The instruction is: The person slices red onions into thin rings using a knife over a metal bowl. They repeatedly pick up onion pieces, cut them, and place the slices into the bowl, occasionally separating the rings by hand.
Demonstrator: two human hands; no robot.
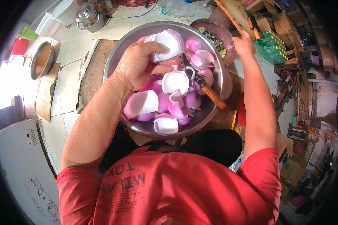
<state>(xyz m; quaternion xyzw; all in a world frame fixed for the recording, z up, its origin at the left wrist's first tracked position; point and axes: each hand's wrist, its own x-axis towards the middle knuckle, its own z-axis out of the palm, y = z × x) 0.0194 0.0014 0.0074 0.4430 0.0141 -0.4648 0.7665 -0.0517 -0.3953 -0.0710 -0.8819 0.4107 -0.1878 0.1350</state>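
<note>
My left hand [142,60] is shut on a stack of cut red onion layers [169,42], white inner side up, above a large stainless steel basin [115,50]. Below it, thick purple and white onion pieces [174,105] fill much of the basin. A knife with a wooden handle [212,95] lies on the onions, its handle reaching the basin's right side; its blade is partly hidden. My right hand [244,46] is outside the basin, beside the rim of a reddish bowl [228,42] of vegetable scraps [214,39]. Whether its fingers hold anything is unclear.
A long wooden board [228,14] reaches down towards my right hand. Green bottles with yellow caps [270,47] and cardboard boxes [287,26] stand on the right. On the left are a metal bowl [42,60], a lidded steel pot [90,18] and white buckets [52,26].
</note>
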